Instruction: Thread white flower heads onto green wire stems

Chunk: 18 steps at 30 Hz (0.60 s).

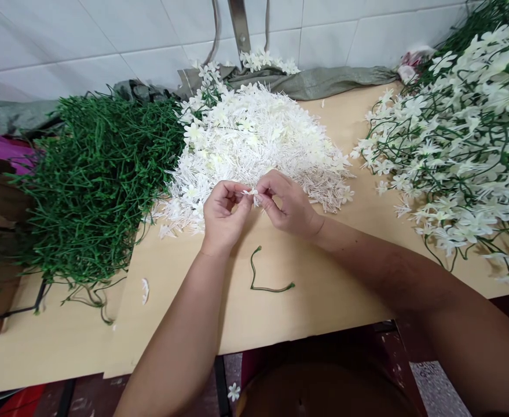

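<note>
Both hands meet over the wooden table (323,301), just in front of a big heap of loose white plastic flowers (258,139). My left hand (223,217) and my right hand (288,204) are both closed in a pinch on one small white flower (252,193) held between their fingertips. A bent green stem (263,278) lies on the table right below the hands, touching neither.
A large pile of green plastic stems (98,179) covers the left of the table. Finished stems with white flowers (462,139) fill the right side. A single white petal piece (145,289) lies near the front left. Grey cloth (323,81) runs along the tiled wall.
</note>
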Each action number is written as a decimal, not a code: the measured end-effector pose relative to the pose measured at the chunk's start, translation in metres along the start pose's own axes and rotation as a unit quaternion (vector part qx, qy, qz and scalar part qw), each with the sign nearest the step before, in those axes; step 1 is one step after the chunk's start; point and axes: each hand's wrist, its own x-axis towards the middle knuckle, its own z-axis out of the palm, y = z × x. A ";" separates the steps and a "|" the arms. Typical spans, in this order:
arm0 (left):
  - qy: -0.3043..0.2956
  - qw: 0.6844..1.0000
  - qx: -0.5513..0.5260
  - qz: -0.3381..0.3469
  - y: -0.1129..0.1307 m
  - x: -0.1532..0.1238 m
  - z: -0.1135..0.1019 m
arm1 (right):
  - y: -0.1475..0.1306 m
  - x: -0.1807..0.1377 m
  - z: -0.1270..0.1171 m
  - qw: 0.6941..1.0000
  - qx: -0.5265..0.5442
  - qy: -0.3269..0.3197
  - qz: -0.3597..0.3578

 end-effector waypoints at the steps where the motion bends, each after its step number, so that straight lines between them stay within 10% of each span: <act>1: 0.006 1.000 -0.001 -0.001 0.000 0.000 0.001 | 0.000 0.000 0.000 1.000 -0.001 -0.004 -0.002; 8: 0.050 0.999 0.003 -0.008 -0.001 -0.001 0.005 | 0.003 -0.005 0.004 0.995 0.035 -0.066 0.070; 18: -0.052 0.997 0.049 -0.033 0.002 0.003 -0.009 | 0.012 -0.003 -0.003 0.983 0.034 -0.088 0.157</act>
